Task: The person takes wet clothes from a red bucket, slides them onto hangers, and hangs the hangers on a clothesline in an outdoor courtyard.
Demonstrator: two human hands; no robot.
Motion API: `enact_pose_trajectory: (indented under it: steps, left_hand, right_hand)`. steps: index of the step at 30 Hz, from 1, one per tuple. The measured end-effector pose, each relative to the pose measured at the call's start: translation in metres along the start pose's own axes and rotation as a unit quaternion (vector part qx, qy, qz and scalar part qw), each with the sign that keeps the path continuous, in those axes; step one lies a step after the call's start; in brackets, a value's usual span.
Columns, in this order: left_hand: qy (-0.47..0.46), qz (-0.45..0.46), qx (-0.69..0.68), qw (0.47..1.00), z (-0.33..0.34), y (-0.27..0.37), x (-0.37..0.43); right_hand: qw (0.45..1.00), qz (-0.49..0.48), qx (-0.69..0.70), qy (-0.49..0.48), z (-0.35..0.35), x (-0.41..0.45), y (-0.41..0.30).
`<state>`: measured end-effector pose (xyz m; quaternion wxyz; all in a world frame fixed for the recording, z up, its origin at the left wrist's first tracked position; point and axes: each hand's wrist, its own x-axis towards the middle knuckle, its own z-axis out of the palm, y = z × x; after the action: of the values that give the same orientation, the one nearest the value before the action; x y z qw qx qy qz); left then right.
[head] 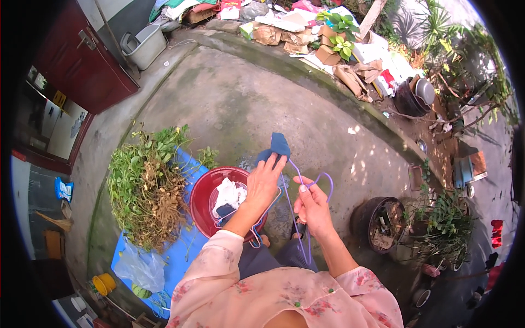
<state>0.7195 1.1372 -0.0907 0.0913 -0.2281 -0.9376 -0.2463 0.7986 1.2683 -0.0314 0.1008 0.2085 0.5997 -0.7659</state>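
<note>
My right hand (314, 210) grips a purple wire clothes hanger (308, 242) close to its hook, with the hook curling to the right. A small dark blue cloth item (279, 143), perhaps a sock, hangs over the hanger's far end. My left hand (263, 180) holds that cloth with its fingertips. Below my left forearm stands a red plastic basin (197, 197). White cloth (230, 194) and a dark blue cloth piece (224, 210) lie inside it. Blue and white wire hangers (257, 233) rest across the basin's near right rim, partly hidden by my arm.
Uprooted peanut plants (151, 184) heap on a blue tabletop (123, 250) at left, beside a clear plastic bag (141, 268) and a watermelon (141, 291). A dark planter pot (361, 225) stands at right. Cardboard scraps (328, 55) lie beyond the raised concrete curb (283, 61).
</note>
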Motion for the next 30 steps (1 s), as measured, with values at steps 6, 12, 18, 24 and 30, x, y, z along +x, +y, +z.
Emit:
enact_pose_trajectory:
  steps: [6,12,18,24,30]
  left_hand:
    - [-0.061,0.124,0.118,0.983,0.009,-0.004,-0.002]
    - [-0.090,0.105,0.096,0.986,0.024,0.014,-0.020]
    - [-0.126,0.146,0.125,0.973,0.015,0.001,-0.022]
    - [0.083,-0.174,-0.323,0.927,-0.002,-0.032,-0.029]
    - [0.026,-0.364,-0.610,0.704,-0.001,-0.079,-0.028]
  right_hand:
    - [0.999,0.033,0.015,0.032,-0.009,-0.006,0.006]
    - [0.998,-0.028,0.037,0.049,0.000,-0.002,0.016]
    - [0.992,-0.080,-0.097,0.023,0.007,-0.001,0.020]
    - [0.987,-0.096,-0.125,0.020,0.009,0.000,0.007]
    - [0.971,-0.120,-0.203,-0.041,0.026,-0.001,-0.004]
